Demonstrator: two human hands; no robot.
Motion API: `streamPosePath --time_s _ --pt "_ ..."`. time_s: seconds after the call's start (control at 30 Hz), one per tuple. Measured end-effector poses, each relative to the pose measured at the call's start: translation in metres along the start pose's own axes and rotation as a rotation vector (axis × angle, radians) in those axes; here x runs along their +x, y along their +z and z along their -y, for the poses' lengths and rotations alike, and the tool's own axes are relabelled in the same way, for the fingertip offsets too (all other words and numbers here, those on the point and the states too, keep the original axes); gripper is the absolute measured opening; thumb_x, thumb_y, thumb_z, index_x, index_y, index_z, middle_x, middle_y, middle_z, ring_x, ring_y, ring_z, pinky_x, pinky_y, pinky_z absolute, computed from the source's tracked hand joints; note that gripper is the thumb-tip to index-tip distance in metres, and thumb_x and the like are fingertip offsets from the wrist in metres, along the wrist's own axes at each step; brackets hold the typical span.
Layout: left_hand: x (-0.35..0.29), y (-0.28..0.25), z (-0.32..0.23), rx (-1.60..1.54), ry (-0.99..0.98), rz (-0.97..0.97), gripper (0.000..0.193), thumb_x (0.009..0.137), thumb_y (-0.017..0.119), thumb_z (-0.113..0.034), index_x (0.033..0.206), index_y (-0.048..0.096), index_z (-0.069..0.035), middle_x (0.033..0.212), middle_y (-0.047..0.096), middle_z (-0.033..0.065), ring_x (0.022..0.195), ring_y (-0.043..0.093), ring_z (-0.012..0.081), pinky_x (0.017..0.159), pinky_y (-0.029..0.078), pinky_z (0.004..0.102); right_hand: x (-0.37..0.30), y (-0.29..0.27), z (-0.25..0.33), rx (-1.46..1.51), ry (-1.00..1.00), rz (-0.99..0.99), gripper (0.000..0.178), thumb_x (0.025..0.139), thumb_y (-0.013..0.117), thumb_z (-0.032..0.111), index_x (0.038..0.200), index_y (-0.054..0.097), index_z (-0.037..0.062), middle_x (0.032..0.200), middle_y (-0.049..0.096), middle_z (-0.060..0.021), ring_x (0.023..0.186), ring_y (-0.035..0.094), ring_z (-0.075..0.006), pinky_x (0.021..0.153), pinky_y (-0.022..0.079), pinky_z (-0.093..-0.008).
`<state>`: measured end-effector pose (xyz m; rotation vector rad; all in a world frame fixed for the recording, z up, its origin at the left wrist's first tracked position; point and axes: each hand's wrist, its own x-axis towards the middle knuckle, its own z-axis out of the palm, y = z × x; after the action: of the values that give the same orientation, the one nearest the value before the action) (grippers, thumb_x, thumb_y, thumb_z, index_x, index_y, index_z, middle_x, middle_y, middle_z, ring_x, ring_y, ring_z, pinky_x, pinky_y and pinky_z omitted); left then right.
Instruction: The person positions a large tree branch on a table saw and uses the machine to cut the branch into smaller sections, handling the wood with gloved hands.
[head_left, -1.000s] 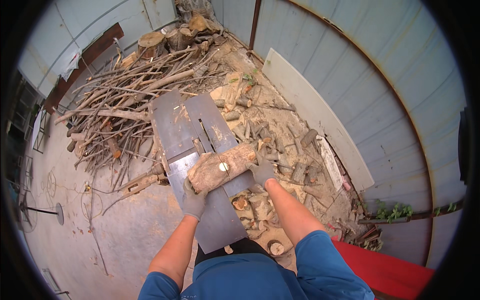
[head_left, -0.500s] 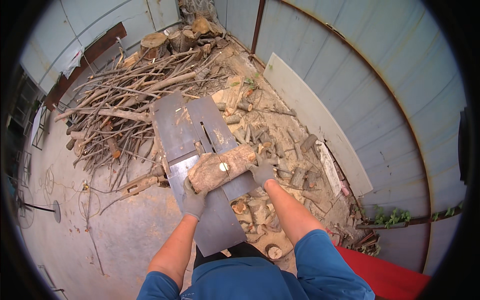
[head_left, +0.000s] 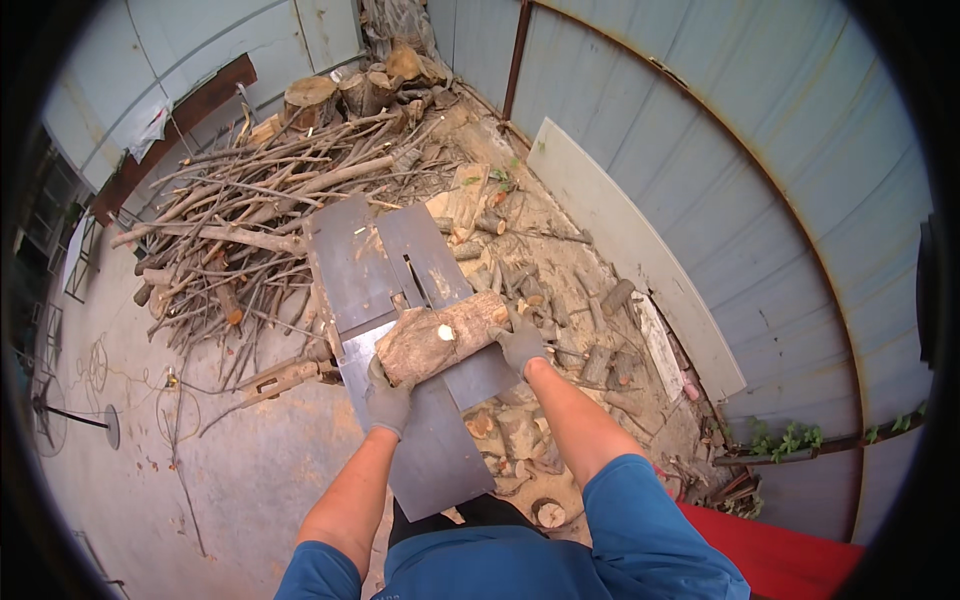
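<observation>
A short, thick log (head_left: 425,350) with rough brown bark and a pale round knot lies crosswise over a grey metal saw table (head_left: 435,465). My left hand (head_left: 388,402), in a grey glove, is closed around the log's near left end. On its right end my right hand (head_left: 522,345), gloved alike, has its fingers gripped. Just beyond the log a narrow dark slot (head_left: 416,282) runs along the table's far part. Whether the log's underside rests fully on the metal is hidden.
A heap of long branches (head_left: 270,190) lies beyond the table to the left, with thick stumps (head_left: 312,97) behind it. Cut log pieces (head_left: 597,365) and sawdust cover the ground to the right, beside a leaning pale board (head_left: 640,250) and a metal wall (head_left: 720,170).
The view has shifted slightly, with the far end of the table now a little lower in the picture. Both hands keep their hold on the log in nearly the same place.
</observation>
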<state>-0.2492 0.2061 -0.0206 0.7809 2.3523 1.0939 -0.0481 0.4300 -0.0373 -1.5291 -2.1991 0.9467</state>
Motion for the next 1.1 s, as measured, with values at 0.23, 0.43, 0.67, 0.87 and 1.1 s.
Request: streamPosePath --time_s 0.23,0.43,0.67,0.87,1.1 --pt "0.004 -0.016 -0.008 0.034 0.010 0.025 0.081 0.085 0.082 -0.017 0.151 0.037 -0.006 0.135 0.065 0.0272 0.123 0.064 0.0436 0.106 0.050 0.0470 0.000 -0.012 0.011 0.104 0.029 0.128 0.068 0.092 0.077 0.039 0.151 0.057 0.0129 0.140 0.066 -0.0205 0.134 0.058 -0.0399 0.122 0.034 -0.0446" --pt "-0.033 -0.016 0.018 -0.107 -0.083 0.089 0.075 0.082 0.083 -0.006 0.144 0.041 0.002 0.135 0.065 0.0214 0.120 0.069 0.0322 0.103 0.056 0.0378 -0.054 -0.018 -0.007 0.203 -0.083 -0.003 0.060 0.088 0.085 0.029 0.140 0.065 0.0061 0.125 0.073 -0.0194 0.113 0.070 -0.0328 0.102 0.053 -0.0390" --pt "-0.145 -0.051 0.007 -0.400 -0.262 0.243 0.120 0.065 0.101 -0.021 0.155 0.027 0.007 0.145 0.050 0.0296 0.131 0.059 0.0361 0.110 0.052 0.0419 -0.188 0.018 -0.112 0.616 0.398 0.119 0.070 0.096 0.076 0.049 0.148 0.055 0.0066 0.109 0.072 -0.0096 0.086 0.065 -0.0195 0.079 0.052 -0.0311" --pt "-0.119 -0.077 0.037 0.529 0.396 0.399 0.140 0.052 0.106 -0.035 0.159 0.025 0.002 0.150 0.050 0.0280 0.132 0.058 0.0391 0.107 0.054 0.0425 -0.226 0.008 -0.103 0.741 0.287 0.462 0.094 0.094 0.066 0.068 0.161 0.038 0.0078 0.156 0.050 -0.0183 0.134 0.057 -0.0307 0.105 0.051 -0.0450" --pt "-0.121 -0.079 0.063 -0.020 -0.024 0.638 0.134 0.048 0.108 -0.039 0.155 0.034 -0.004 0.137 0.062 0.0220 0.127 0.063 0.0323 0.106 0.054 0.0398 -0.266 -0.005 -0.065 1.558 0.706 0.357 0.071 0.098 0.067 0.053 0.158 0.046 0.0197 0.153 0.055 -0.0066 0.140 0.054 -0.0286 0.115 0.046 -0.0511"
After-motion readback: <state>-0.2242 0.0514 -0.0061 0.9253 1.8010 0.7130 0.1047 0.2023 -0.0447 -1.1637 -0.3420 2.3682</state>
